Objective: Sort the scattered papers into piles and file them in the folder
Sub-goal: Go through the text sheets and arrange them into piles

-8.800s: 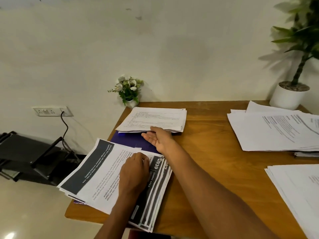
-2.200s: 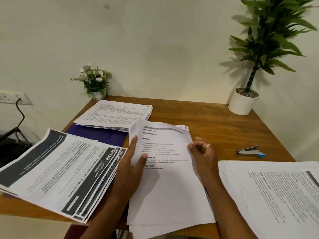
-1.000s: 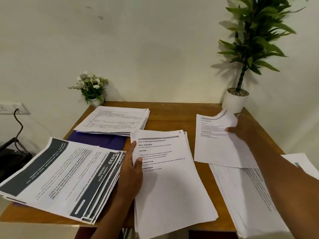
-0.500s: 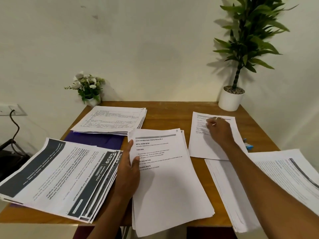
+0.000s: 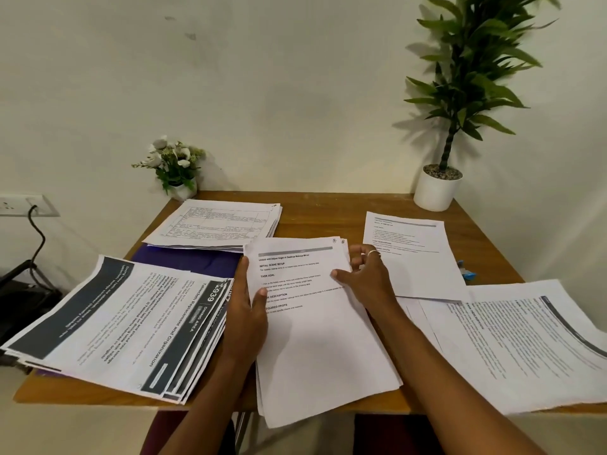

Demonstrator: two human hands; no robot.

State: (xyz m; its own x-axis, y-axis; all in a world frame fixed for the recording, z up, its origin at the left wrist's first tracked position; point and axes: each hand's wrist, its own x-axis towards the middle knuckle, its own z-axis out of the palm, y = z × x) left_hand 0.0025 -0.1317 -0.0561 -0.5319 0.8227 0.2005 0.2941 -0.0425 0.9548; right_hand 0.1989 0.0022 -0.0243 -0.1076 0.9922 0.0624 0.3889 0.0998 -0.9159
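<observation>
The left hand (image 5: pixel 244 311) is gripping the nine o'clock edge of the centre paper stack (image 5: pixel 315 343), the right hand (image 5: pixel 369 282) is pinching its three o'clock edge, and the purple folder (image 5: pixel 197 261) is lying at ten o'clock.

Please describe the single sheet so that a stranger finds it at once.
Find the tall potted plant at the far right corner of the table. Just in front of its white pot lies the single sheet. Its neighbours are stacks; it is one page.

Wooden bench (image 5: pixel 328 211) against a pale wall, tall green plant in a white pot (image 5: pixel 437 192) at the far right corner, small white-flowered pot (image 5: pixel 177 169) at the far left, wall socket (image 5: pixel 28 205) with black cable (image 5: pixel 38 231), blue stapler (image 5: pixel 468 274) half hidden
</observation>
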